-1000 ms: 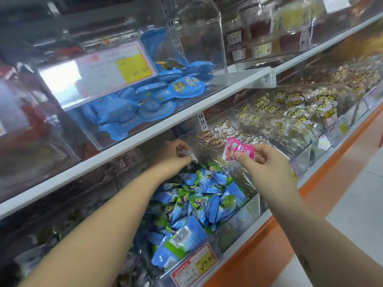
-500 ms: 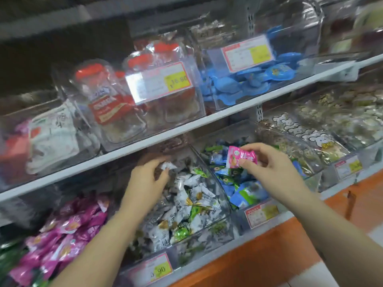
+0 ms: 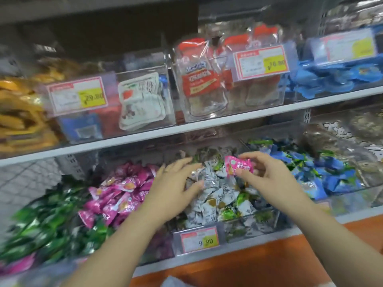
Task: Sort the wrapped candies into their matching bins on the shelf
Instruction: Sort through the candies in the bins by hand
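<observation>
Over the white-candy bin [image 3: 248, 224] on the lower shelf [image 3: 207, 259], right hand [image 3: 267, 177] pinches one pink candy [image 3: 238, 165], not yet dropped; left hand [image 3: 176, 187] spread, empty; matching pink pile [image 3: 122, 189] sits leftward.

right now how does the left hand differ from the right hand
The left hand is open with fingers spread and holds nothing; the right hand pinches a pink candy between thumb and fingers. The left hand is nearer the bin of pink candies, the right hand nearer the blue candies. Both are over the silver-white candies in the middle bin.
</observation>
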